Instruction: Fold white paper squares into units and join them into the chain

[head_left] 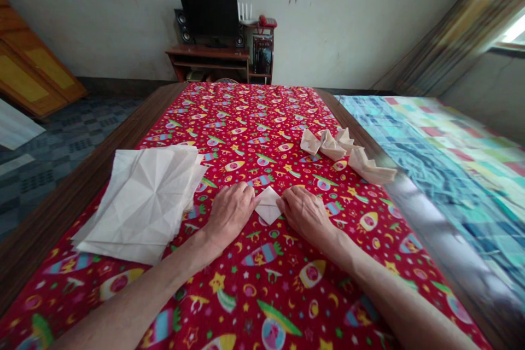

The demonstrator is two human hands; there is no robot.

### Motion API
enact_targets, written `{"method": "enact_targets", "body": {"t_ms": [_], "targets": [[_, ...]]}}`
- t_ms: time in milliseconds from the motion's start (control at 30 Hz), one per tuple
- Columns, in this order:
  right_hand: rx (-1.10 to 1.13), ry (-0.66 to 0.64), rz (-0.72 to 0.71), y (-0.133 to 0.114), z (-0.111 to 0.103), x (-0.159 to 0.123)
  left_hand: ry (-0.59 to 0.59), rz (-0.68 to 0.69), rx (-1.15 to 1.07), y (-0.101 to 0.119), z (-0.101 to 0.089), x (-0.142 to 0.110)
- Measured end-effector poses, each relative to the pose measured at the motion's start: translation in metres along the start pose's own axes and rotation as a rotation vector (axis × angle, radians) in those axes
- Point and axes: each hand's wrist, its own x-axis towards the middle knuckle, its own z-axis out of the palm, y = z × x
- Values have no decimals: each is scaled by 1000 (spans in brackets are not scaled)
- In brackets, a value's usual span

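A small white piece of folded paper [269, 209], diamond-shaped with a crease line across it, lies on the red patterned cloth [262, 262] in front of me. My left hand [234, 206] pinches its left corner, and my right hand [305, 209] pinches the right corner. The fingers of both hands are curled in, with the tips partly hidden. Left of my left hand rests a stack of creased white paper sheets [143, 202]. Beyond my right hand stand several folded paper shapes [332, 145], grouped near the table's right side.
Dark wooden table edges [49, 224] border the cloth. Against the far wall is a small desk [209, 52] with a monitor [210, 13], speakers and a red telephone [266, 22]. A bed with a checked cover [459, 142] adjoins the right side; a wooden cabinet [36, 60] stands far left.
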Motion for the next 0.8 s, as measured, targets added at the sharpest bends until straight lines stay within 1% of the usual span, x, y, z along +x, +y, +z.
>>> {"method": "enact_targets", "body": {"t_ms": [67, 133, 167, 200, 300, 333, 400, 533, 633, 667, 700, 733, 800], "targets": [[5, -8, 7, 0, -1, 1, 3, -31, -35, 0, -1, 0], [10, -2, 11, 0, -1, 1, 42, -34, -88, -1, -1, 0], [12, 5, 13, 0, 0, 1, 68, 1, -120, -1, -1, 0], [13, 12, 15, 0, 0, 1, 90, 64, -151, -1, 0, 0], [19, 31, 26, 1, 1, 0, 122, 305, -209, 0, 2, -2], [24, 37, 28, 1, 2, -1, 117, 358, -217, 0, 2, -4], [38, 51, 27, 1, 3, -2, 88, 394, -229, 3, 2, -9], [59, 96, 23, 1, 8, -3, -22, 363, -241, 7, -1, -18], [95, 146, 44, 1, 11, -4, -80, 358, -233, 7, -3, -21], [111, 166, 29, 1, 11, -5, -94, 358, -228, 7, -4, -21], [125, 186, -15, 0, 11, -6, -106, 359, -225, 6, -4, -21], [136, 199, -87, 0, 11, -8, -115, 356, -221, 6, -4, -21], [154, 210, -279, -1, 10, -13, -123, 345, -214, 6, -3, -21]]}}
